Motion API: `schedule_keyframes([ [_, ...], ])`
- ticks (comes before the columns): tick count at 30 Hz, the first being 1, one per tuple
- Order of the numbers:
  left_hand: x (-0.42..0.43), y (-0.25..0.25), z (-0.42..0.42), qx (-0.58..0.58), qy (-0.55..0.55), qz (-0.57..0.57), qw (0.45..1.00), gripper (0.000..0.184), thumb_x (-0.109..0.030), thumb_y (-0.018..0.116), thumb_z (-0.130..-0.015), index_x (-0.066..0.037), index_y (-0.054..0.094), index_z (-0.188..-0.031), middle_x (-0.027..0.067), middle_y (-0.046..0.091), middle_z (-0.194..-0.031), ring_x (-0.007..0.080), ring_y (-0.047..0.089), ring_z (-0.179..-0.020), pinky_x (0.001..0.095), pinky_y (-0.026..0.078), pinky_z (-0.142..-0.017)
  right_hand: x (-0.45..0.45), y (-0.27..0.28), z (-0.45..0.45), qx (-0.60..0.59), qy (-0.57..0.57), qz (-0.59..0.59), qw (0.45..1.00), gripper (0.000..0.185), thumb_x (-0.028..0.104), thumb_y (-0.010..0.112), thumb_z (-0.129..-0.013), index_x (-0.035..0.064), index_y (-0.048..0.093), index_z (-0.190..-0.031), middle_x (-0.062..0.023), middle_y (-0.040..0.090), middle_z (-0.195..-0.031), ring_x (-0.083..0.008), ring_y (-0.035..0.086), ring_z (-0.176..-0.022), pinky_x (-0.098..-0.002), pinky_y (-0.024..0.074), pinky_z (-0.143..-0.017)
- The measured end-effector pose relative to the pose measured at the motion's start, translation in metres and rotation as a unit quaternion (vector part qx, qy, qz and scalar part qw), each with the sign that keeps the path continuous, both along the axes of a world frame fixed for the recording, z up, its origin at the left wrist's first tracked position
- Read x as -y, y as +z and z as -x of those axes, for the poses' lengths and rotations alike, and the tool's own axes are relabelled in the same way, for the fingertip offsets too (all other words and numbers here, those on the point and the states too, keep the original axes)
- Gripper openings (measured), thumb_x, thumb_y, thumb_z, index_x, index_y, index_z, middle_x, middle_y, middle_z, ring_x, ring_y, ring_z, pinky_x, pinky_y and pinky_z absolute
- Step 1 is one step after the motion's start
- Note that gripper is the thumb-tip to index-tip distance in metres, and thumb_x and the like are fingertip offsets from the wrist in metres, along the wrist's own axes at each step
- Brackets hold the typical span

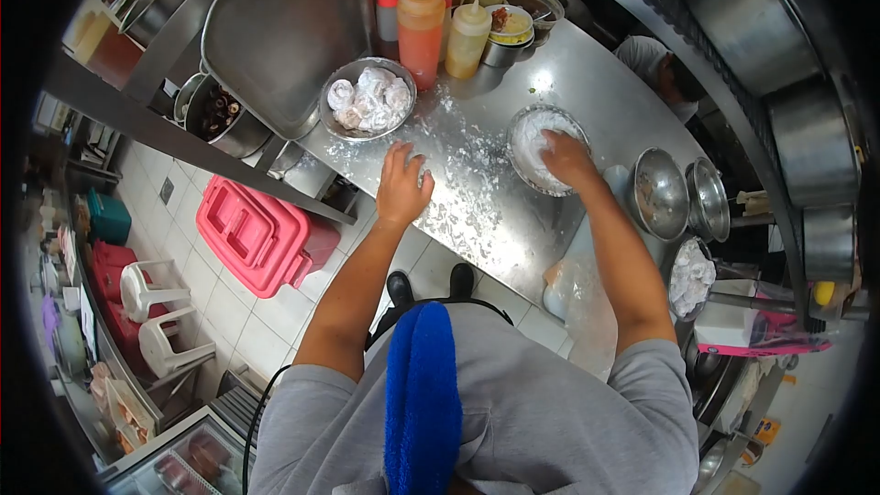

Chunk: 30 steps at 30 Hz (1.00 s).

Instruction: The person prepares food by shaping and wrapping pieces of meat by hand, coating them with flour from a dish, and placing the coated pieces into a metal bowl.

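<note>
My left hand [403, 185] hovers at the near edge of the steel table [477, 238], with its fingers slightly bent and apart and nothing visible in them. Just beyond it sits a metal bowl [328, 119] of rounded, white-dusted pieces [374, 96]. My right hand [564, 158] reaches into another metal bowl [521, 170] full of white powder [533, 133]. Its fingers are curled down into the powder; whatever they hold is hidden. White powder lies scattered over the tabletop between the two bowls.
Squeeze bottles [420, 32] and small stacked bowls [511, 27] stand at the back. Right of the powder bowl are steel bowls [660, 192] and a bowl of white-coated pieces [692, 277]. A pink lidded bin [252, 234] stands on the floor at left. Another person [655, 69] is beyond the table.
</note>
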<state>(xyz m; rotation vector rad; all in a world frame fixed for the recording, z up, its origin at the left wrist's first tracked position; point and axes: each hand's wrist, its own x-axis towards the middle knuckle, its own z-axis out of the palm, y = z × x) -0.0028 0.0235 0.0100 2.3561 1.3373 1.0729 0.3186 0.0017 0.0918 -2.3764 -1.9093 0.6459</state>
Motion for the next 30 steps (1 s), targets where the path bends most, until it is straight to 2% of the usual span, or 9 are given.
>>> schedule_keyframes([
  [5, 0.0, 0.002, 0.001, 0.001, 0.008, 0.006, 1.0, 0.027, -0.011, 0.064, -0.076, -0.001, 0.063, -0.101, 0.0185, 0.05, -0.124, 0.0412, 0.04, -0.127, 0.047, 0.036, -0.105, 0.009, -0.002, 0.031, 0.046, 0.011, -0.004, 0.999, 0.055, 0.026, 0.065, -0.083, 0.0177, 0.048, -0.135, -0.0208, 0.033, -0.147, -0.0425, 0.037, -0.132, -0.0484, 0.04, -0.103],
  [9, 0.0, 0.0, 0.001, 0.014, 0.011, -0.006, 1.0, 0.026, -0.011, 0.064, -0.076, -0.001, 0.063, -0.1, 0.0183, 0.051, -0.124, 0.0405, 0.041, -0.127, 0.0465, 0.037, -0.105, -0.007, 0.01, 0.006, -0.138, 0.027, 0.048, 0.989, 0.055, 0.025, 0.064, -0.081, 0.0157, 0.05, -0.133, -0.0218, 0.043, -0.142, -0.0367, 0.041, -0.131, -0.0419, 0.0401, -0.104],
  [12, 0.001, 0.0, 0.002, 0.013, 0.011, -0.007, 1.0, 0.026, -0.011, 0.064, -0.076, -0.001, 0.063, -0.1, 0.0181, 0.051, -0.124, 0.0401, 0.042, -0.125, 0.0459, 0.037, -0.104, -0.003, 0.013, 0.003, -0.006, -0.034, 0.101, 0.994, 0.052, 0.021, 0.06, -0.081, 0.0151, 0.051, -0.132, -0.0224, 0.046, -0.139, -0.0346, 0.043, -0.13, -0.0392, 0.0399, -0.104],
  [14, 0.0, 0.001, 0.002, 0.015, 0.005, -0.005, 1.0, 0.026, -0.011, 0.064, -0.076, -0.002, 0.062, -0.1, 0.0179, 0.051, -0.123, 0.0398, 0.042, -0.125, 0.0458, 0.038, -0.104, -0.001, 0.002, 0.001, 0.053, 0.0, 0.01, 0.999, 0.052, 0.019, 0.059, -0.082, 0.0154, 0.05, -0.133, -0.0225, 0.047, -0.138, -0.0352, 0.043, -0.13, -0.0401, 0.0397, -0.105],
  [18, 0.0, 0.001, 0.002, 0.015, 0.006, -0.007, 1.0, 0.026, -0.011, 0.064, -0.076, -0.002, 0.062, -0.1, 0.0178, 0.051, -0.123, 0.0396, 0.043, -0.125, 0.0458, 0.038, -0.104, 0.018, 0.008, 0.034, 0.135, 0.041, -0.006, 0.99, 0.053, 0.016, 0.059, -0.081, 0.0156, 0.05, -0.133, -0.0224, 0.048, -0.136, -0.0353, 0.042, -0.13, -0.0407, 0.0397, -0.104],
  [21, 0.001, 0.001, 0.0, 0.007, 0.005, 0.009, 1.0, 0.028, -0.014, 0.065, -0.076, -0.001, 0.064, -0.101, 0.0179, 0.051, -0.124, 0.0371, 0.04, -0.128, 0.045, 0.038, -0.105, 0.011, 0.001, 0.019, 0.096, 0.023, 0.002, 0.995, 0.052, 0.015, 0.06, -0.081, 0.0143, 0.051, -0.132, -0.0219, 0.053, -0.129, -0.0359, 0.046, -0.126, -0.0405, 0.041, -0.103],
  [23, -0.001, -0.003, 0.001, 0.004, 0.01, -0.007, 1.0, 0.027, -0.013, 0.064, -0.076, -0.001, 0.064, -0.1, 0.0174, 0.051, -0.124, 0.0372, 0.041, -0.127, 0.045, 0.038, -0.104, 0.003, -0.012, -0.012, -0.225, 0.031, 0.037, 0.973, 0.05, 0.016, 0.058, -0.082, 0.0132, 0.052, -0.131, -0.0218, 0.058, -0.123, -0.037, 0.052, -0.119, -0.0404, 0.0425, -0.1],
  [26, 0.0, 0.0, 0.0, -0.005, 0.01, -0.005, 1.0, 0.026, -0.012, 0.064, -0.076, -0.001, 0.064, -0.099, 0.0171, 0.051, -0.123, 0.0375, 0.042, -0.126, 0.0451, 0.038, -0.104, 0.011, -0.002, -0.023, -0.049, 0.05, -0.032, 0.997, 0.048, 0.019, 0.058, -0.083, 0.0122, 0.053, -0.131, -0.021, 0.062, -0.115, -0.0371, 0.057, -0.113, -0.0396, 0.0435, -0.098],
  [30, 0.0, 0.0, -0.001, -0.004, 0.012, -0.006, 1.0, 0.026, -0.012, 0.064, -0.077, -0.001, 0.064, -0.1, 0.0163, 0.051, -0.123, 0.037, 0.042, -0.126, 0.0453, 0.039, -0.103, 0.016, -0.022, -0.019, -0.015, 0.128, -0.063, 0.99, 0.056, 0.03, 0.062, -0.084, 0.0187, 0.047, -0.136, -0.0255, 0.047, -0.135, -0.0383, 0.043, -0.129, -0.0432, 0.0405, -0.103],
])
